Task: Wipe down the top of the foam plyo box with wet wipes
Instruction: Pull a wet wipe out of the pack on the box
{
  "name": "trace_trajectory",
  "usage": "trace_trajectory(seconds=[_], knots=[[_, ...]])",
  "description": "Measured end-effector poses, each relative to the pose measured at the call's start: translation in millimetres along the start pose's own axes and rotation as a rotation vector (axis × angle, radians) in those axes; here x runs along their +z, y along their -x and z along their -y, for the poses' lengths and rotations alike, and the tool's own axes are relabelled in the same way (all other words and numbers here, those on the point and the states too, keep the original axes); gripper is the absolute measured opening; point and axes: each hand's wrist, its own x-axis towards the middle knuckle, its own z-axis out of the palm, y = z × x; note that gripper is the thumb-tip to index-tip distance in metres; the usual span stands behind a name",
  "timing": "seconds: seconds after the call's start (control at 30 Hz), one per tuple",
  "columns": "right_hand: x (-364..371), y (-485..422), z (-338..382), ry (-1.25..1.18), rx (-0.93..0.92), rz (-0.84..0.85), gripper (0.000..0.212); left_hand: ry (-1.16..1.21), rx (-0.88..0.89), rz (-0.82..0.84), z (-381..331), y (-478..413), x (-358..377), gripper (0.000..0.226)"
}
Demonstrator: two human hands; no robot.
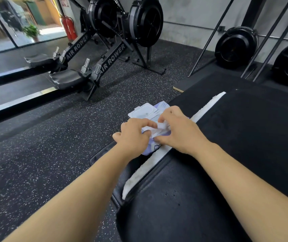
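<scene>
Both hands meet over the pack [153,148] at centre frame. The pack is lavender and soft-sided, and it lies on the left edge of the box [209,189], partly over the white fuzzy strip [157,161] that runs along that edge. Part of the pack is hidden under the hands.

The pack's white flip lid [145,110] is open, folded back toward the upper left with its inner face showing. One white wipe [154,130] sticks up crumpled out of the opening. The rest of the contents aren't visible.

The left hand [134,134] has its fingers curled, with index and thumb closed on the left side of the wipe. I can't tell whether the heel of this hand also presses the pack. The right hand [180,131] has its fingers bent down and together, pinching the wipe's right side at the opening.

The box is black with a matte top and fills the lower right of the frame. No wipe is on its top.

The floor [52,137] is black speckled rubber. Two rowers [111,58] marked AIR ROWER stand at the upper left, and red extinguishers [69,28] are behind them by the glass.
</scene>
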Motion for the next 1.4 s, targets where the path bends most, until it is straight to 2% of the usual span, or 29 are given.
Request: trace_trajectory(seconds=[0.1,0.23,0.33,0.4,0.5,0.67,0.83,0.93,1.03,1.2,1.23,1.33,1.4], knots=[[-2.7,-1.1,-5.7,-0.148,0.004,-0.086,0.016,0.019,-0.014,-0.017,-5.5,-2.9,5.3,0.034],[-8.0,-2.9,-8.1,-0.355,0.077,-0.202,0.026,0.07,0.013,-0.114,-8.8,-10.6,9.0,0.02],[-9.8,0.1,-3.6,-0.653,0.166,-0.285,0.02,0.043,0.07,-0.11,-12.7,-22.0,10.0,0.003],[-10.2,3.8,0.0,-0.856,0.224,-0.308,0.019,0.034,0.047,-0.042,-15.7,-28.4,9.9,0.008],[-10.2,10.3,1.7,-1.12,0.295,-0.351,0.022,0.148,-0.007,0.055,-19.5,-33.8,8.2,0.022],[-17.1,21.5,2.2,-1.459,0.407,-0.462,0.023,0.158,-0.059,0.081,-19.4,-39.0,9.9,0.025],[-24.6,33.9,5.8,-1.494,0.386,-0.492,0.029,0.219,-0.097,0.084,-21.4,-37.0,13.1,0.023],[-32.6,38.5,6.6,-1.473,0.385,-0.509,0.029,0.076,-0.124,0.0,-18.9,-33.6,16.7,0.022],[-47.0,44.0,8.2,-1.441,0.391,-0.538,0.028,-0.012,-0.127,-0.013,-19.7,-30.4,17.0,0.023],[-83.4,55.3,10.8,-1.358,0.397,-0.562,0.028,-0.049,-0.086,-0.024,-30.0,-15.0,14.3,0.006],[-89.6,59.0,11.8,-1.329,0.398,-0.551,0.029,-0.034,-0.059,-0.031,-34.7,-9.8,12.0,0.008],[-105.4,73.7,19.7,-1.3,0.395,-0.53,0.032,0.109,0.068,0.007,-51.7,17.7,2.3,0.036],[-114.5,84.6,26.0,-1.3,0.398,-0.533,0.032,0.371,0.136,0.216,-65.8,43.9,-5.7,0.048]])
